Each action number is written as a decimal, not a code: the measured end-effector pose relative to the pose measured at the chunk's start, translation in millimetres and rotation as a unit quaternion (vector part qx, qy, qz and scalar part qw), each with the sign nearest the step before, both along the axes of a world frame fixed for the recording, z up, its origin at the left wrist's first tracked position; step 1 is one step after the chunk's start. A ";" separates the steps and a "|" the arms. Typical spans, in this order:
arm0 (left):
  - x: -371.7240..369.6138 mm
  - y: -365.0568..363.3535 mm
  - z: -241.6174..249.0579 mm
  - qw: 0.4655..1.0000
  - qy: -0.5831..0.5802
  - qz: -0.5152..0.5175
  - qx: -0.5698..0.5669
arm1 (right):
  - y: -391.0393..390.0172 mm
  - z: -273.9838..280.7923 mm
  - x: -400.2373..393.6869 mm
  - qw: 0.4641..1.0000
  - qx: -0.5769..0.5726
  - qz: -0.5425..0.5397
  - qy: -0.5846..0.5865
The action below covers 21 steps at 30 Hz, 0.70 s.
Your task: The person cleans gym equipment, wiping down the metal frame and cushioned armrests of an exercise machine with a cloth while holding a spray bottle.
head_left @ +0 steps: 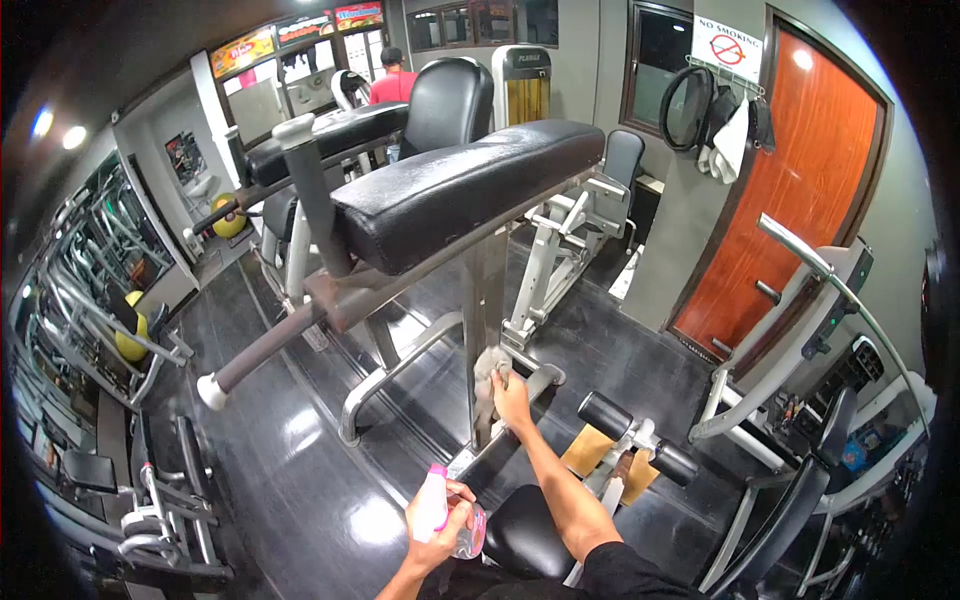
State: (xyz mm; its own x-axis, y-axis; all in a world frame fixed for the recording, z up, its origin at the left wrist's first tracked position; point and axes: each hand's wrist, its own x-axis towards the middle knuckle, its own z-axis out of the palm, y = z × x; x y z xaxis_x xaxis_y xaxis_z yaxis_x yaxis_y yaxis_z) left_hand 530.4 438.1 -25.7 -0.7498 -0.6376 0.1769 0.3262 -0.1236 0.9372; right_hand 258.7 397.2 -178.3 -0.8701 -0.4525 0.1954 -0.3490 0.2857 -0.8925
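My right hand (512,402) presses a greyish cloth (490,378) against the upright metal post (484,290) of a gym bench, its fingers closed on the cloth. Lower down, my left hand (437,525) is wrapped round a spray bottle (470,535) with a pink and white top and a clear body. Above both hands runs the bench's long black pad (470,185). A bar with a dark grip (265,350) and a white end cap sticks out to the left of the post.
A black seat (522,530) and foam rollers (605,412) are close by at the lower right. Other machines stand on both sides, with an orange door (790,190) at the right. A person in a red shirt (393,87) is at the back.
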 end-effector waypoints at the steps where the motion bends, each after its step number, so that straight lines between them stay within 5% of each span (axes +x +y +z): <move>1: 4.6 3.0 0.3 1.000 0.002 0.004 0.002 | -6.6 8.8 -3.2 0.992 -0.106 -0.025 0.069; 4: 14.9 3.9 2.8 0.999 -0.022 -0.013 -0.046 | -8.3 100.6 -11.3 0.942 -0.241 -0.008 0.235; 7: 24.7 0.0 -2.3 0.995 -0.059 -0.021 -0.082 | -20.0 184.4 -31.2 0.803 -0.126 0.028 0.581; 10: 26.4 -0.5 -7.7 0.998 -0.045 0.007 -0.043 | -54.9 201.3 -65.6 0.691 0.007 0.170 0.703; 12: 28.0 -2.1 -6.3 0.996 -0.085 0.015 -0.035 | -75.5 203.3 -81.6 0.584 0.130 0.121 0.792; 18: 27.7 -10.1 -33.2 0.995 -0.080 0.056 -0.017 | -81.0 215.4 -72.4 0.620 0.200 0.122 0.749; 20: 25.3 -13.1 -34.4 0.995 -0.080 0.054 -0.018 | -88.9 203.8 -81.8 0.580 0.158 0.098 0.793; 21: 25.1 -13.9 -36.1 0.996 -0.065 0.058 -0.011 | -89.9 192.7 -83.5 0.624 0.122 0.109 0.764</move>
